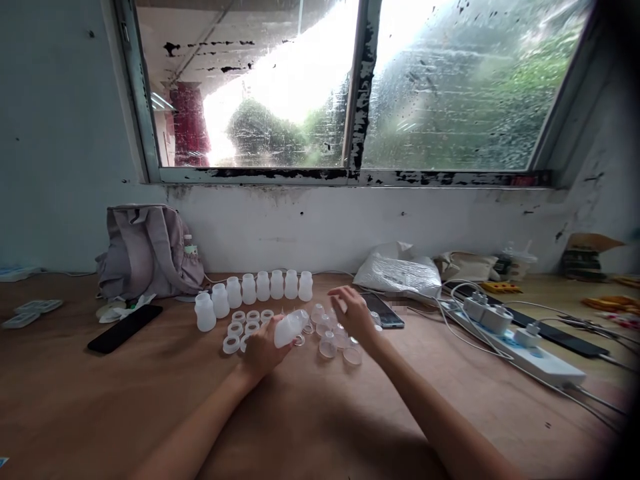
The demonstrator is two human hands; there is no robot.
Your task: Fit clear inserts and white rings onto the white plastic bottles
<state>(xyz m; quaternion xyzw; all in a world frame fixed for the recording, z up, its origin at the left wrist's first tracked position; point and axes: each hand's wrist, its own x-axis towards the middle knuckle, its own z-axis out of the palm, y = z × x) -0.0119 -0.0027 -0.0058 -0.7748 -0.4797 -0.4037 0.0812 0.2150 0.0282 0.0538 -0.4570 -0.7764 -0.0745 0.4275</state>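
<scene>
My left hand is wrapped round a frosted white baby bottle, which tilts with its clear, narrower end up to the right. My right hand is over a cluster of clear domed caps, its fingers bent and spread apart with nothing visible between them. Beside my left hand lie several white screw rings, partly hidden by it. Behind these, several more frosted bottles stand upright in a curved row. A small thin ring lies between my hands.
A grey backpack leans at the wall, with a black phone in front of it. Another phone lies behind my right hand, near a silver plastic packet. To the right are a power strip and loose cables.
</scene>
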